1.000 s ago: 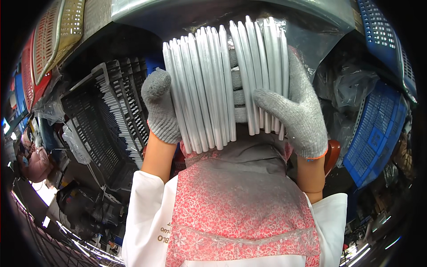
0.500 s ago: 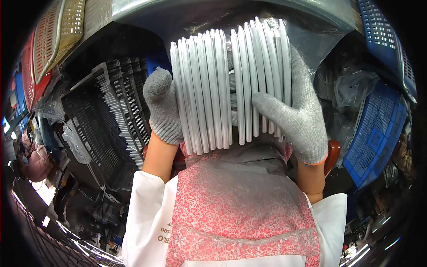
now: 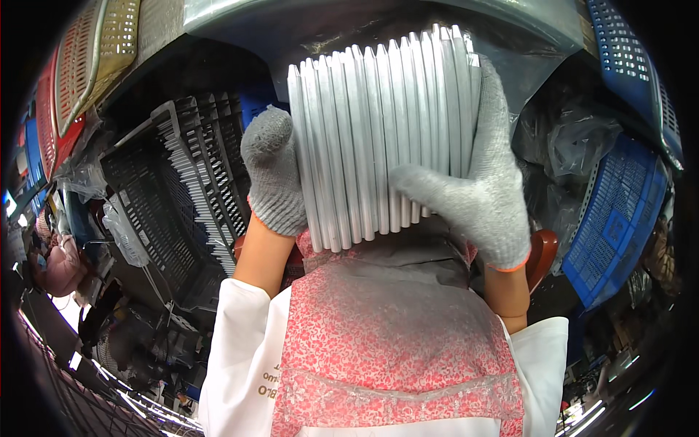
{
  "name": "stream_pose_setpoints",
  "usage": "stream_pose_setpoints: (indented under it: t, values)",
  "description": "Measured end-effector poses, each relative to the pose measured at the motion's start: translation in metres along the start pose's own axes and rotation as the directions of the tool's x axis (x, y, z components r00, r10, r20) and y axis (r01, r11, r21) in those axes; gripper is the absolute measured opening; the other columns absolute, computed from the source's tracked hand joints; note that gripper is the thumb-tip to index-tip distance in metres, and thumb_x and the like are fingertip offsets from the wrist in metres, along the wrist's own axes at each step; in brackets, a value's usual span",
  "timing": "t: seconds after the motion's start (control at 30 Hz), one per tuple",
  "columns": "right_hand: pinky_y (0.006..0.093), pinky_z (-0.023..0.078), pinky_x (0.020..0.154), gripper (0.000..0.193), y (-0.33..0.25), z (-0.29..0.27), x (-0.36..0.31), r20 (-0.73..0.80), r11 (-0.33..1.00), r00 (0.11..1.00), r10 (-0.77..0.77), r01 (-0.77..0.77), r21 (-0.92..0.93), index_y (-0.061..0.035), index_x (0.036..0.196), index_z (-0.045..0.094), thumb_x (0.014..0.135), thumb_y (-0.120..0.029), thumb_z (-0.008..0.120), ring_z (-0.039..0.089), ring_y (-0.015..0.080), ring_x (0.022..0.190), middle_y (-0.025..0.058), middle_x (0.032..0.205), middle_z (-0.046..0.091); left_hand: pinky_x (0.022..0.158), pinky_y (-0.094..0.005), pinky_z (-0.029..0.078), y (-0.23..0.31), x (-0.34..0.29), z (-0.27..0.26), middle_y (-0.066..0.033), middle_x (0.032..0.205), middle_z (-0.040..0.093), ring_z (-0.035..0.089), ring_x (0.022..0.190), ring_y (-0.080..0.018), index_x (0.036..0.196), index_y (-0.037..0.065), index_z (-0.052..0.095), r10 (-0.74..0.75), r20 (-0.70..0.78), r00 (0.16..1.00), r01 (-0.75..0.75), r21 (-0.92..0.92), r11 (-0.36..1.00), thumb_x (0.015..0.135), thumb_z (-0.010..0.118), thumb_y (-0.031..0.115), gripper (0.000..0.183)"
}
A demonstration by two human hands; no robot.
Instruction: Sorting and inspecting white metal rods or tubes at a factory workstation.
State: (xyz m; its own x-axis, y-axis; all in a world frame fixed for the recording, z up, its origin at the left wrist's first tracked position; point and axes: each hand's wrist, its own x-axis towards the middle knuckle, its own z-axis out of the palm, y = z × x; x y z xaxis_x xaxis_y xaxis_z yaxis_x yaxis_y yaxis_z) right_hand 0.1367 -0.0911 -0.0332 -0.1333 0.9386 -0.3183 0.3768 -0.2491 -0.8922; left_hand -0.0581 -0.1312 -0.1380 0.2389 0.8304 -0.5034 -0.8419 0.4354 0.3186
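Note:
A row of several silver metal tubes (image 3: 375,138) with tapered far ends lies side by side across my gloved hands, in front of my body. My left hand (image 3: 275,171), in a grey knit glove, grips the row's left side; its thumb stands at the edge and its other fingers are hidden beneath the tubes. At the right edge my right hand (image 3: 484,197), gloved alike, closes on the row with its thumb laid over the lower part of the tubes. The tubes touch one another, their near ends slightly uneven.
Black crates (image 3: 156,211), one holding a stack of similar rods, stand at the left. A blue basket (image 3: 619,218) leans at the right. Ahead is a surface covered with grey plastic sheeting (image 3: 408,18). Red and yellow baskets (image 3: 116,44) sit far left, and a person (image 3: 64,266) shows beyond.
The gap in the middle of the row has closed. My left hand has moved slightly right, and my right thumb has slid left over the tubes.

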Motion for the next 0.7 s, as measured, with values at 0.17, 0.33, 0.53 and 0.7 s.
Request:
stream_pose_setpoints:
  t: [0.17,0.33,0.53,0.7]
  values:
    - [0.0428,0.044,0.098,0.108,0.052,-0.005,0.009,-0.022,0.991,0.990,-0.137,0.137,-0.002,-0.0025,0.144,0.018,0.059,-0.023,0.082,0.052,0.0356,0.115,0.0257,0.130,0.044,0.097,-0.0456,0.043,0.000,0.002,0.010,-0.0237,0.131,0.046,0.051,0.116,-0.0343,0.133,-0.004,0.037,-0.042,0.372,0.927,0.220,-0.451,0.865,0.073,0.064,0.062,0.094]
    - [0.0424,0.044,0.097,0.101,0.035,-0.014,0.005,0.008,0.999,0.999,-0.054,0.054,-0.002,-0.0053,0.144,0.020,0.063,-0.021,0.079,0.052,0.0350,0.115,0.0247,0.132,0.042,0.098,-0.0457,0.043,0.000,0.006,-0.001,-0.0238,0.130,0.047,0.051,0.115,-0.0352,0.133,-0.004,0.039,-0.073,0.301,0.951,0.211,-0.456,0.865,0.073,0.065,0.059,0.091]
    - [0.0433,0.043,0.099,0.109,-0.001,-0.003,0.003,-0.006,0.996,0.999,0.049,-0.049,0.081,-0.0062,0.145,0.015,0.060,-0.022,0.081,0.051,0.0354,0.116,0.0262,0.131,0.042,0.098,-0.0417,0.044,0.000,0.004,-0.005,-0.0186,0.130,0.048,0.052,0.116,-0.0296,0.134,0.000,0.038,-0.079,0.253,0.964,0.159,-0.316,0.935,0.077,0.060,0.054,0.082]
    - [0.0428,0.042,0.100,0.104,-0.005,-0.009,0.003,-0.004,0.996,0.996,0.084,-0.084,0.015,-0.0083,0.145,0.019,0.062,-0.025,0.080,0.051,0.0346,0.117,0.0244,0.133,0.042,0.099,-0.0467,0.042,0.001,0.004,0.007,-0.0236,0.132,0.046,0.050,0.117,-0.0355,0.134,-0.003,0.038,-0.085,0.257,0.963,0.193,-0.429,0.882,0.070,0.067,0.058,0.094]
